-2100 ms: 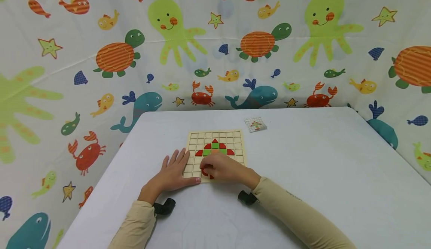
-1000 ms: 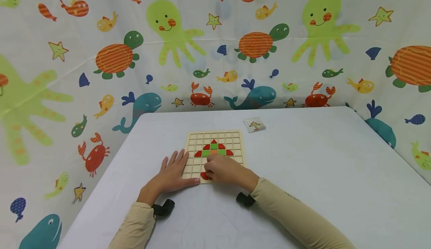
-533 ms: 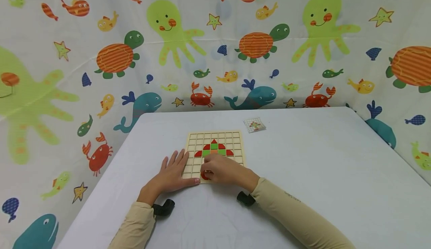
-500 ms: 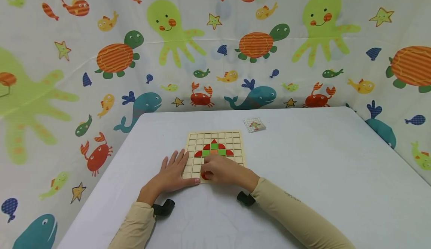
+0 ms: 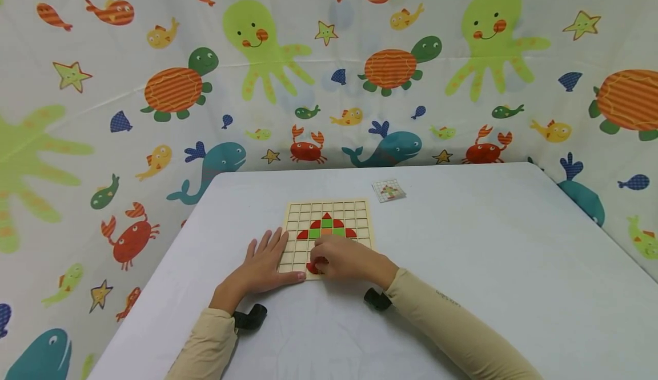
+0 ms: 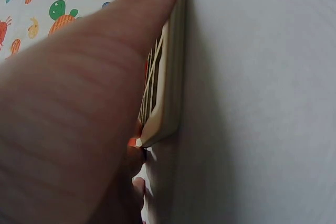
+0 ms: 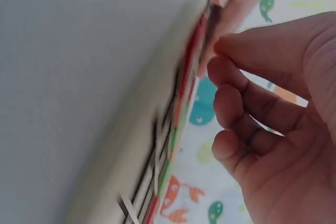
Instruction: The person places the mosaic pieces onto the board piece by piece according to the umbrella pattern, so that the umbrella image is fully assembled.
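Note:
In the head view, a wooden grid board [image 5: 299,209] lies on the white table. Red, green and orange pieces form a stepped shape on it, with a red triangle [image 5: 327,216] on top and green squares such as this green square [image 5: 315,234]. My left hand [image 5: 263,266] lies with spread fingers across the board's left edge, thumb along the near edge. Above the lower middle hovers my right hand [image 5: 344,259], fingers loosely curled, over red pieces [image 5: 312,268] that it partly covers. In the right wrist view nothing shows between thumb and fingertips.
A small pattern card [image 5: 389,191] lies behind the board to the right, printed with a similar coloured shape. Black wrist devices [image 5: 251,317] sit under both sleeves. A curtain [image 5: 329,83] with sea animals hangs behind and beside the table [image 5: 488,243].
The right hand has worked over the red pieces near the board's front, shifting slightly side to side, and now shows more of the red pieces under its fingers. The left hand stays put.

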A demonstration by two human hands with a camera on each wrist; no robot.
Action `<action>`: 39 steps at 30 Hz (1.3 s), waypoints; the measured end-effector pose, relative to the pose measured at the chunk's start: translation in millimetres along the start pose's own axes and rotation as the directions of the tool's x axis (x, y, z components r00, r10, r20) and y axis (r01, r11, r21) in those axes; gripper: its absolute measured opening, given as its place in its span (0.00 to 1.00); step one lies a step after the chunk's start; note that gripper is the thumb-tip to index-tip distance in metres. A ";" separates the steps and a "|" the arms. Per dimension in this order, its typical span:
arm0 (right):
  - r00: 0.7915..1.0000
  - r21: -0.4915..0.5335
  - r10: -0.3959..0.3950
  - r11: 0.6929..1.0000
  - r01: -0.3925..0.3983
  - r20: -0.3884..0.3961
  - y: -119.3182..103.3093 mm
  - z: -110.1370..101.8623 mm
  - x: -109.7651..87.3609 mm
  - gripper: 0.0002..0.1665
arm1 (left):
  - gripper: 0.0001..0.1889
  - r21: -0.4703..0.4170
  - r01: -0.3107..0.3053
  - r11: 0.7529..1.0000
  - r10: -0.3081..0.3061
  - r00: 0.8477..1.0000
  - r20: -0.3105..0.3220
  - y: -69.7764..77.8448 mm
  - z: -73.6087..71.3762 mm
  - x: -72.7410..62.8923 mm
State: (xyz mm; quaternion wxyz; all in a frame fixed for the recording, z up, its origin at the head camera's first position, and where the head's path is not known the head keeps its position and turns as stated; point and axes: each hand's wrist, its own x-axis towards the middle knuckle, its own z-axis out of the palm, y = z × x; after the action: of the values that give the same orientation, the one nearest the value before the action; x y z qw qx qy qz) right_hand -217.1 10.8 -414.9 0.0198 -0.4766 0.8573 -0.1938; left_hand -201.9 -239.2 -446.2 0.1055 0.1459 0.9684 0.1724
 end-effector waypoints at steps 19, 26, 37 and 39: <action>0.988 0.140 0.106 0.983 -0.121 0.110 9.2 -8.6 -3.7 0.05 | 0.66 -0.004 -0.004 1.000 0.004 1.000 0.009 2.7 -1.7 2.5; 0.993 0.149 0.113 0.982 -0.118 0.043 19.8 -24.2 -8.3 0.04 | 0.62 -0.021 -0.020 1.000 0.020 1.000 0.019 3.2 -1.0 3.3; 0.969 0.180 0.225 0.962 -0.204 -0.101 49.8 -67.5 -31.8 0.06 | 0.61 -0.019 -0.004 1.000 0.004 1.000 -0.011 10.8 3.8 4.0; 0.956 0.182 0.264 0.954 -0.240 -0.126 55.4 -75.8 -37.7 0.07 | 0.60 -0.024 0.000 1.000 -0.001 1.000 -0.016 11.3 4.2 3.2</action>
State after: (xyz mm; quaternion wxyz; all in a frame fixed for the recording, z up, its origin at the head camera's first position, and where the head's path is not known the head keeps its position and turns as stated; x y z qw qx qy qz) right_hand -257.9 91.7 -370.1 0.0197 -0.3439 0.8912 -0.2950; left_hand -201.0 -226.7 -446.5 0.0996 0.1430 0.9671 0.1854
